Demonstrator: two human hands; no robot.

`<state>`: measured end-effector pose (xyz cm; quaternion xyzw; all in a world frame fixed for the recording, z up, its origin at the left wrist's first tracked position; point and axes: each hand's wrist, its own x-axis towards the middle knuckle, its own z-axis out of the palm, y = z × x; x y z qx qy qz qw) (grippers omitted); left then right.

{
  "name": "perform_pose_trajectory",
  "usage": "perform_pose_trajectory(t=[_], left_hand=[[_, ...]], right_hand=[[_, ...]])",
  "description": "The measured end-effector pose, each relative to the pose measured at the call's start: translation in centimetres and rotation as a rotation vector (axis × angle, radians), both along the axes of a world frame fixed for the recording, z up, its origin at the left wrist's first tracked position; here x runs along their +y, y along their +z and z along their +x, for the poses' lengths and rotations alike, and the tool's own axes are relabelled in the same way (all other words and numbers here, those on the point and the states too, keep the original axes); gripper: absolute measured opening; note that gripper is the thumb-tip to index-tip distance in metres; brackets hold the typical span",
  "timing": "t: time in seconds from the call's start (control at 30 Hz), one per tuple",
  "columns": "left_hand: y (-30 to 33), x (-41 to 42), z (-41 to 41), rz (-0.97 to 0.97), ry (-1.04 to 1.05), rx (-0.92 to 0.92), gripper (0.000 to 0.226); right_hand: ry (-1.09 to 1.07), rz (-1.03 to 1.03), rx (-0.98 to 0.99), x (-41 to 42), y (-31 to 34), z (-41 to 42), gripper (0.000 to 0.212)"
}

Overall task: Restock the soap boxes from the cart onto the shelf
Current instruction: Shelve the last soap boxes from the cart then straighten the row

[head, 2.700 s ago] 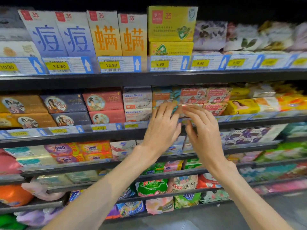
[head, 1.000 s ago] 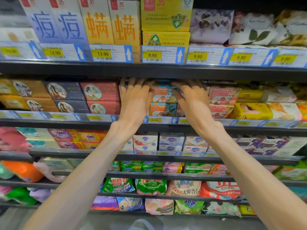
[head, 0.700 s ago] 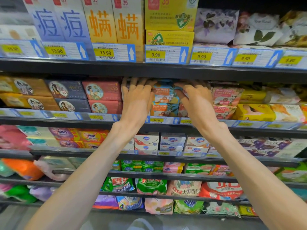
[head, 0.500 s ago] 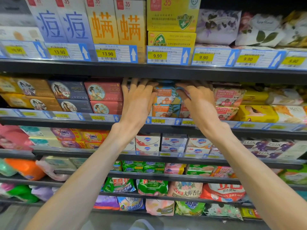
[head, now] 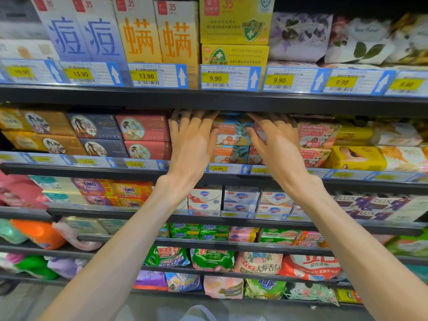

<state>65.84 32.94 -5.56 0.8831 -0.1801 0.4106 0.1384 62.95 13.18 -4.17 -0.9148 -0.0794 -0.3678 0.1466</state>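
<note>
Both hands reach into the second shelf (head: 208,105) from the top, at the centre of the frame. The left hand (head: 193,144) lies flat with straight, spread fingers over the white soap boxes (head: 173,126), its grip open and holding nothing. The right hand (head: 275,144) lies flat too, fingers extended toward the back of the shelf, grip open, covering a pink stack. Between the two hands stands a stack of blue-and-orange Goat Soap boxes (head: 231,135), two high, just above the 8.00 price tag (head: 218,169).
</note>
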Motion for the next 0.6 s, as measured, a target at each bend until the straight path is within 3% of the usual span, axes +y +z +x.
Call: perform_pose_trajectory(t=[0.17,0.27,0.6], left_hand=[[-0.8,-2.7,-3.1,-0.022,-0.221,-0.046,0.03],[-2.0,-6.0,-4.8,0.026,-0.34,0.03,0.032],[-1.8,-12.6,-4.7,0.115,-0.36,0.303,0.054]], right_hand=[[0.029,-0.051,-0.028,-2.3,-0.6,-3.1,0.029],[0.074,-0.018,-0.023,-4.7,-1.4,-4.9,0.028],[-0.036,-0.015,0.028,-7.9,-1.2,-8.7,0.029]])
